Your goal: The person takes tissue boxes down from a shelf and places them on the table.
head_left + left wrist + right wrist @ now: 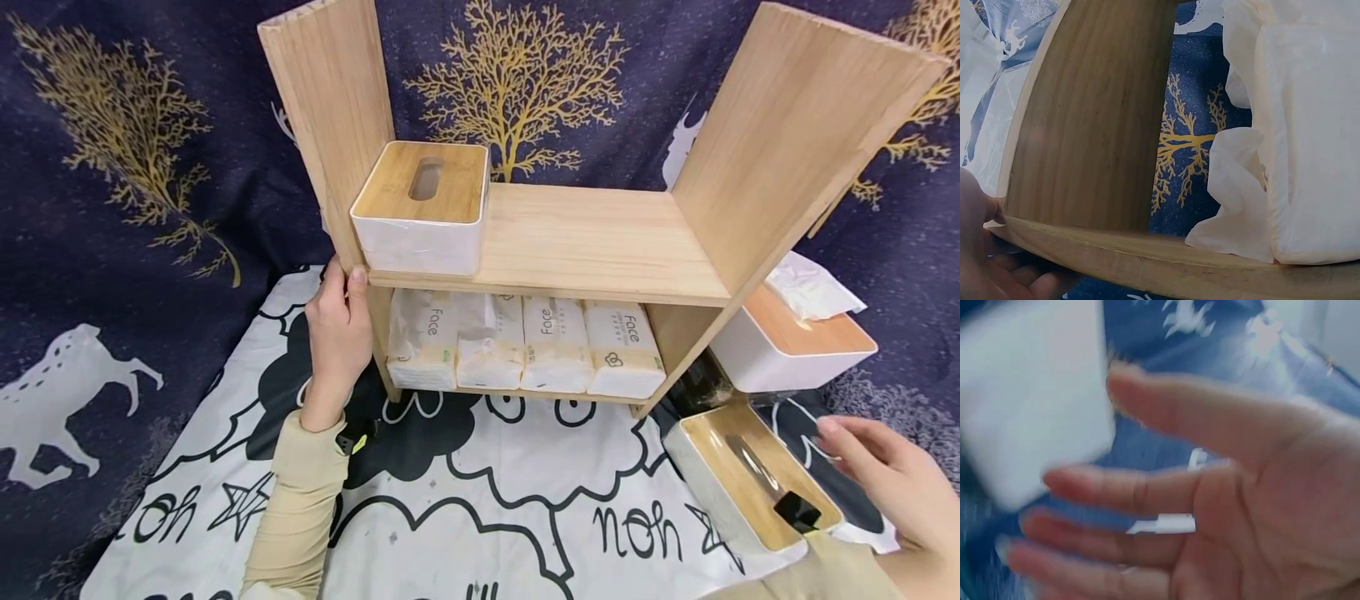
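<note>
My left hand point(339, 333) grips the front edge of the left side panel of a wooden shelf point(585, 242), at the height of its middle board. In the left wrist view, the thumb and fingers point(1007, 275) lie on either side of that wooden edge. My right hand point(892, 475) is at the lower right with its fingers spread, holding nothing. Nearest to it are a white tissue box with a wooden lid point(738, 446) and a second tissue box point(780, 354) with a tissue sticking out. The right wrist view shows the palm point(1297, 506) beside a blurred white box point(1035, 400).
Another wooden-lidded tissue box point(420, 246) stands on the middle board, against the left panel. Several packs of face tissues point(551, 354) fill the lower shelf in a row. Beneath lies a printed black-and-white cloth point(480, 533). A dark patterned curtain point(225, 125) hangs behind.
</note>
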Available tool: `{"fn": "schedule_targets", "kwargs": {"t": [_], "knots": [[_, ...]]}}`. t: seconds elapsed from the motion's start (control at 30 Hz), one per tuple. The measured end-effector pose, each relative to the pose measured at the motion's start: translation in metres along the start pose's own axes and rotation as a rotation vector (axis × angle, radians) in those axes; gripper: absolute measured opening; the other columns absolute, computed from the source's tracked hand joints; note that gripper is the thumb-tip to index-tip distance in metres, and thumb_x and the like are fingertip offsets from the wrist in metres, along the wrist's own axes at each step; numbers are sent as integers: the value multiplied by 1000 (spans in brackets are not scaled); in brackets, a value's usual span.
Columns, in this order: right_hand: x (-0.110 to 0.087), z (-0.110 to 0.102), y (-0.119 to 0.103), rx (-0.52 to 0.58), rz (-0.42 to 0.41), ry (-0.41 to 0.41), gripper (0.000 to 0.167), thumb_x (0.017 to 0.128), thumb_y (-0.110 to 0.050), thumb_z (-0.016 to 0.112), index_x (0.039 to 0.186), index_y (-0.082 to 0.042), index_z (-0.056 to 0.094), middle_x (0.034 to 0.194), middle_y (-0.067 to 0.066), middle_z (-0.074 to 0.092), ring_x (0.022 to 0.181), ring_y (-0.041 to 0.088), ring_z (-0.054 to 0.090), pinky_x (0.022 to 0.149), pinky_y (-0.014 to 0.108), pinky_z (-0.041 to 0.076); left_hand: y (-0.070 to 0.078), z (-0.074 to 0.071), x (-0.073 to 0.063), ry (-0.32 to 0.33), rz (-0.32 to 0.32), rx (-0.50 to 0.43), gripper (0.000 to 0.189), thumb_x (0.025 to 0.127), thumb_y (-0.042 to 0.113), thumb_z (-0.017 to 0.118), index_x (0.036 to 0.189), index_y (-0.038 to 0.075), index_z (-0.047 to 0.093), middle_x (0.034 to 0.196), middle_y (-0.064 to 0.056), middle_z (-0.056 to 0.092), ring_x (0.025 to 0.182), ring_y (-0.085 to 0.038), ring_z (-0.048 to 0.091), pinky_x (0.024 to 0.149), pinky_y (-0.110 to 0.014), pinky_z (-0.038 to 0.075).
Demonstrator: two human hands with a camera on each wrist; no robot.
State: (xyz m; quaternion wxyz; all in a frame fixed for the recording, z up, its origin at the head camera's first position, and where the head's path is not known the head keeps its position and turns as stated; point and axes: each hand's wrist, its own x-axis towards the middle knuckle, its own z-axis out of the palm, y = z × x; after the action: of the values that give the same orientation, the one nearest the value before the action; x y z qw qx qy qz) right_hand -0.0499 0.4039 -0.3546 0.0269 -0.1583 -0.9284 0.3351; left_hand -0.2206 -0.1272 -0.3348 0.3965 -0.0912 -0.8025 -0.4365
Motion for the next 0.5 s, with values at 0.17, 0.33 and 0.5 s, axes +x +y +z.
{"fn": "schedule_targets", "kwargs": {"t": [0.17, 0.33, 0.5], "knots": [[-2, 9, -35, 105, -442, -68, 24, 100, -3, 47, 122, 2, 54, 104, -27, 61, 93, -13, 57, 75, 4, 42, 0, 0, 1, 4, 6, 4, 38, 104, 28, 43, 117, -6, 56, 96, -26, 64, 89, -40, 63, 74, -54, 47], [3, 21, -69, 142, -611, -165, 29, 98, 4, 47, 123, -5, 56, 113, -8, 65, 103, -4, 60, 82, 8, 44, 1, 0, 0, -9, 4, 6, 38, 104, 29, 42, 116, -5, 56, 94, -25, 64, 88, -38, 64, 72, -53, 48], [13, 30, -90, 169, -708, -263, 30, 97, 5, 46, 125, -2, 54, 114, -5, 65, 105, -1, 60, 85, 10, 45, 1, -2, 0, -7, -5, 16, 37, 104, 28, 43, 117, -5, 56, 97, -26, 64, 88, -39, 64, 71, -52, 48]]}}
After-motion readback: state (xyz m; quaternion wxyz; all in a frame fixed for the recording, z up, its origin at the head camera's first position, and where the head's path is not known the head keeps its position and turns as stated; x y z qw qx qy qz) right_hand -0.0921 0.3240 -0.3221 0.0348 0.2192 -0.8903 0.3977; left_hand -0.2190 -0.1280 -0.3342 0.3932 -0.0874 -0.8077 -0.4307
